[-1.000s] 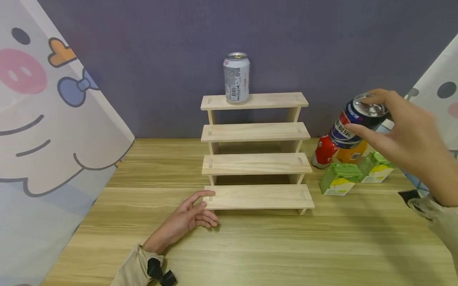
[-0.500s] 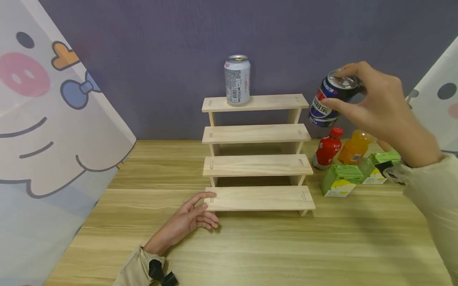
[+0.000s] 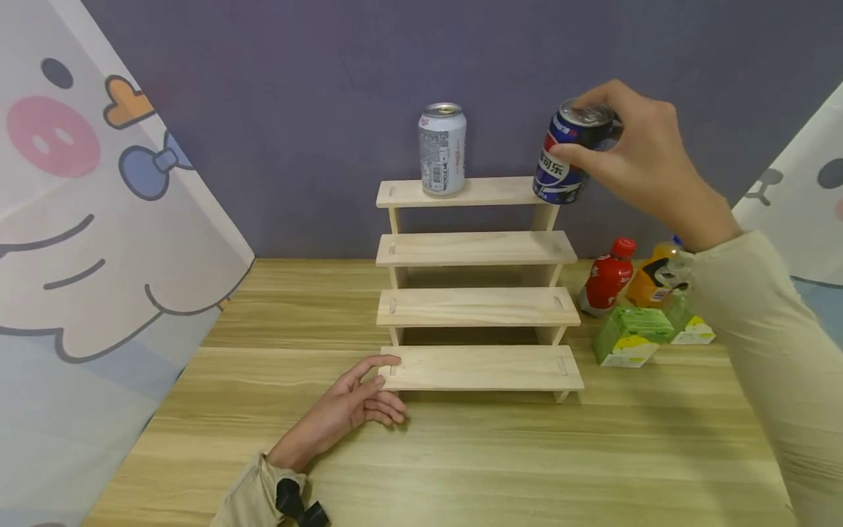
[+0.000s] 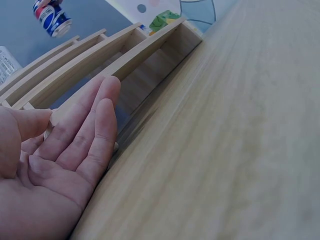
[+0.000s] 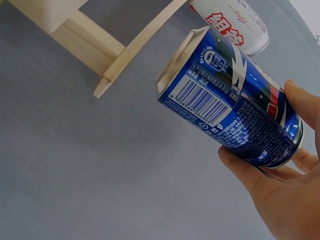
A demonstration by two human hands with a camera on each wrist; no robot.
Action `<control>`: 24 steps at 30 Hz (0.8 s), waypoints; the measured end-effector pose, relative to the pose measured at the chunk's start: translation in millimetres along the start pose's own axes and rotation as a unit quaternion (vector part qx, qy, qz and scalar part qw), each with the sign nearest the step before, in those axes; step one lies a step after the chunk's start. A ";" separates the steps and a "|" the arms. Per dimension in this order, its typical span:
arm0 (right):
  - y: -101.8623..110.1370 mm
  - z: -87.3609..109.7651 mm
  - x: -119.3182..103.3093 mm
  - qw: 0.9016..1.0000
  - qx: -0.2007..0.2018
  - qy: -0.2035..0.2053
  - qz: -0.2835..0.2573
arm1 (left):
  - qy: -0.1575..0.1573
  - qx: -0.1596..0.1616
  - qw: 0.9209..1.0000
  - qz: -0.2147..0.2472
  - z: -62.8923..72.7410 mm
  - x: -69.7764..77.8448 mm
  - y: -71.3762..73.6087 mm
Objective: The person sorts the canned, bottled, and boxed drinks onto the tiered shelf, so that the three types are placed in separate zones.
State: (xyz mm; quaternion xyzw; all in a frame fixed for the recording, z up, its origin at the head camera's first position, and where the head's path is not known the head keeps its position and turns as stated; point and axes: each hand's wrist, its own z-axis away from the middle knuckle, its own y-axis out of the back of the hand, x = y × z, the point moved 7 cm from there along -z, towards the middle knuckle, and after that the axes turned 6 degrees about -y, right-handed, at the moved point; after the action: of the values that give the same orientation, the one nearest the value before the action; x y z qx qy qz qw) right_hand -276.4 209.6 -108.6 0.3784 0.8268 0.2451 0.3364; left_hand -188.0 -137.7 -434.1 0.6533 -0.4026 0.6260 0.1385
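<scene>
My right hand (image 3: 635, 150) holds a blue soda can (image 3: 560, 161) by its upper part, slightly tilted, at the right end of the top step. In the right wrist view the can (image 5: 235, 100) shows its barcode, and its base points toward the wooden end of the step. A white soda can (image 3: 443, 154) stands upright on the top step of the four-tier wooden display stand (image 3: 477, 249). My left hand (image 3: 352, 402) pinches the left end of the lowest step, index finger on top; in the left wrist view its other fingers (image 4: 102, 132) extend beside the stand.
Right of the stand are a red bottle (image 3: 607, 282), an orange drink bottle (image 3: 648, 282) partly behind the right sleeve, and two green cartons, the nearer carton (image 3: 631, 338) beside the lowest steps. A dark wall (image 3: 316, 132) rises behind the wooden table (image 3: 461, 461).
My right hand has carried the blue can left and up, from above the bottles to the top step's right end, and tilted it more upright. My left hand keeps its place.
</scene>
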 end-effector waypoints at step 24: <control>-51.3 -45.3 16.2 0.993 -0.052 -0.103 -0.030 | 0.002 0.003 1.000 -0.003 4.5 0.3 -2.3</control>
State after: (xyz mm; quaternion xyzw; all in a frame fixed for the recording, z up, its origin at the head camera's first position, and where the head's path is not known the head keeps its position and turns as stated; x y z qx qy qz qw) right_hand -341.5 185.2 -118.9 0.3583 0.7847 0.2373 0.4467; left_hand -183.2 -139.4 -434.0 0.6535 -0.3985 0.6281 0.1399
